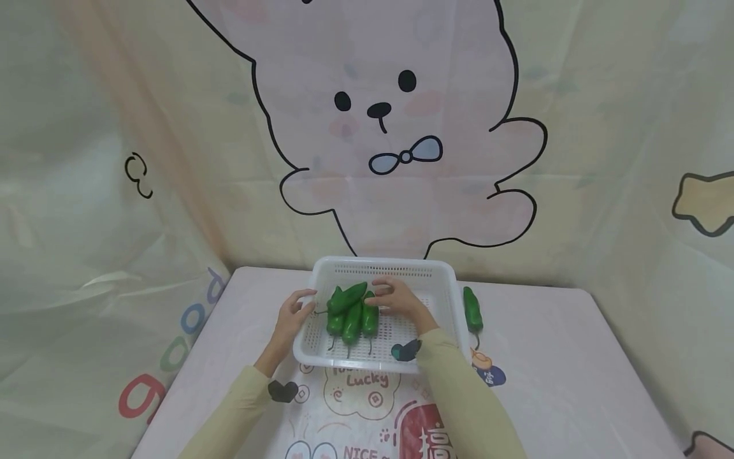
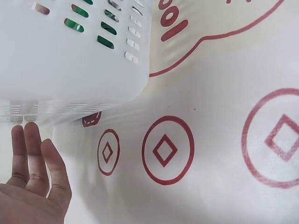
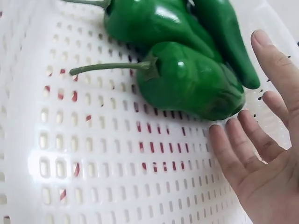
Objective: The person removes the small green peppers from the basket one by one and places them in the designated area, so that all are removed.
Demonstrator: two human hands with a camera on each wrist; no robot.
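A white perforated plastic basket [image 1: 395, 368] holds several green peppers [image 1: 352, 324] clustered left of its middle. One pepper [image 1: 346, 298] lies slantwise across the top of the others. My right hand [image 1: 399, 301] is inside the basket, its fingers spread and loosely bent. In the right wrist view, its fingertips are beside the blunt end of a pepper [image 3: 187, 81], and nothing is gripped. My left hand [image 1: 291, 322] is at the basket's left side, with relaxed fingers. The left wrist view has those fingertips right by the outer wall [image 2: 74, 70]; firm contact is hard to tell.
Outside the basket, to its right, a single green pepper [image 1: 473, 309] lies on the table. A printed white cover [image 1: 573, 370] with drawings and lettering spreads over the tabletop. Behind the basket rises a curtain [image 1: 459, 210] with a cartoon bear.
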